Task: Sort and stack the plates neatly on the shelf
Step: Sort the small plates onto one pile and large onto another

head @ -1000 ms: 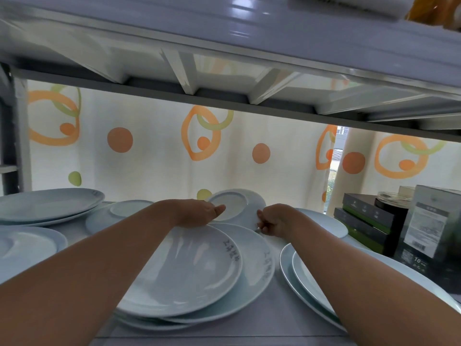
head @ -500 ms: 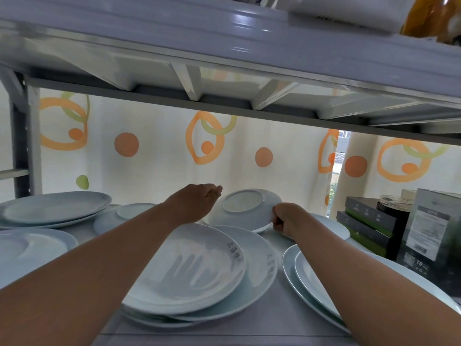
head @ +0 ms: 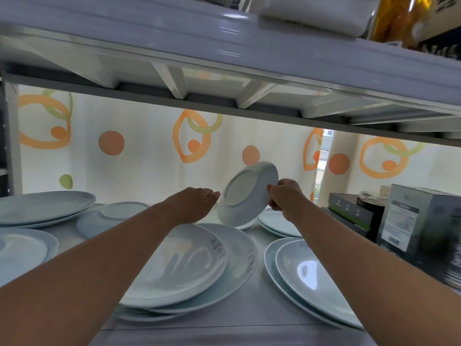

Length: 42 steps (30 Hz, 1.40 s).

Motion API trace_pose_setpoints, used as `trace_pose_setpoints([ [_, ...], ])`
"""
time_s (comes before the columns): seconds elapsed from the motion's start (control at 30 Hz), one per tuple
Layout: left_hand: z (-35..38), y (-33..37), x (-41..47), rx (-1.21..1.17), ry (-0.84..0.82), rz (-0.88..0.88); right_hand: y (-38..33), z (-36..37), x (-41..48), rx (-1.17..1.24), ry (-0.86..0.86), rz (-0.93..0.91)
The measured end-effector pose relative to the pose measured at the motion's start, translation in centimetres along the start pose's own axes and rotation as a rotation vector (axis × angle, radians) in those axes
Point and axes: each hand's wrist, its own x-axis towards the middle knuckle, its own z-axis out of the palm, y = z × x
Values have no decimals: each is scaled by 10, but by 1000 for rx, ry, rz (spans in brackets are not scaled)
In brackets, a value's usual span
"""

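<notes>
The sorting step is in hand: the small pale-blue ceramic plate (head: 245, 193) hangs tilted on edge over the back of the white shelf (head: 249, 318), underside toward the camera. The right hand (head: 284, 196) has its grip pinched on the plate's right rim. The left hand (head: 194, 203) reaches beside the left rim, grip loose and holding nothing; whether it touches is unclear. Next, the plate likely needs turning face up and lowering onto a matching pile, perhaps the small flat plates (head: 277, 221) just beneath, clear of the stack of large plates (head: 189, 265).

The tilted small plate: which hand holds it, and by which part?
The right hand grips the small plate by its right rim; the left hand, open beside it, holds nothing.
</notes>
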Motion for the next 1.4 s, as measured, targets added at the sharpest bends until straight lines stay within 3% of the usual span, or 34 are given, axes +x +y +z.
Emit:
trace_pose_setpoints([
  [0.2, 13, 25, 11, -8, 70, 61, -12, -29, -12, -258, 49, -342],
  [0.37, 20, 58, 13, -28, 100, 106, -1, -51, -16, -696, 126, -693],
  [0.47, 28, 74, 19, -25, 104, 126, 19, -67, -14, -965, 107, -771],
  [0.63, 43, 97, 26, 19, 82, 176, 39, -84, -19, -1243, 2, -721],
  [0.83, 55, 98, 28, 141, -76, 186, 48, -78, -25, -1460, -128, -669],
  [1.17, 62, 102, 39, 233, -220, 134, 58, -77, -12, -1560, -264, -531],
  [1.4, 56, 97, 39, 263, -240, 131, 72, -76, -2, -1528, -257, -368],
])
